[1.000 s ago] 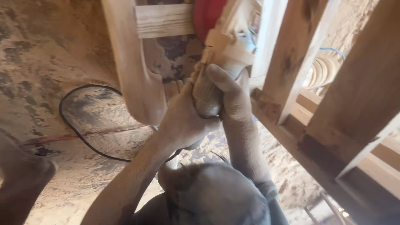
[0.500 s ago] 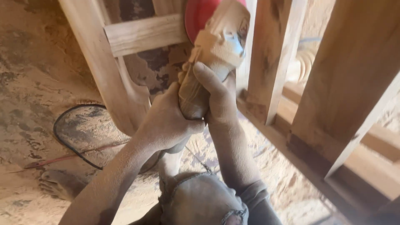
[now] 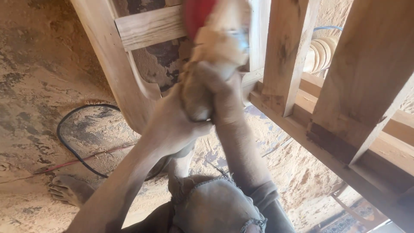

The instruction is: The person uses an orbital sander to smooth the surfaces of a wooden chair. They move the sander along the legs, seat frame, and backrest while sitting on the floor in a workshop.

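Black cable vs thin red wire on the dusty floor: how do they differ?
The black cable is thicker and curls in a loop; the thin red wire runs nearly straight, crossing that loop. The cable heads under the left hand; the wire runs out left. Both lie on the sawdust-covered floor.

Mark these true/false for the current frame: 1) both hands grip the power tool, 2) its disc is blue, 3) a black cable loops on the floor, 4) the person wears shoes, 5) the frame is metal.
1) True. The left hand and the right hand both close around the dusty power tool.
2) False. The disc is red.
3) True. A black cable loops over the sawdust-covered floor.
4) False. A bare foot shows at lower left.
5) False. The frame the tool meets is bare wood.
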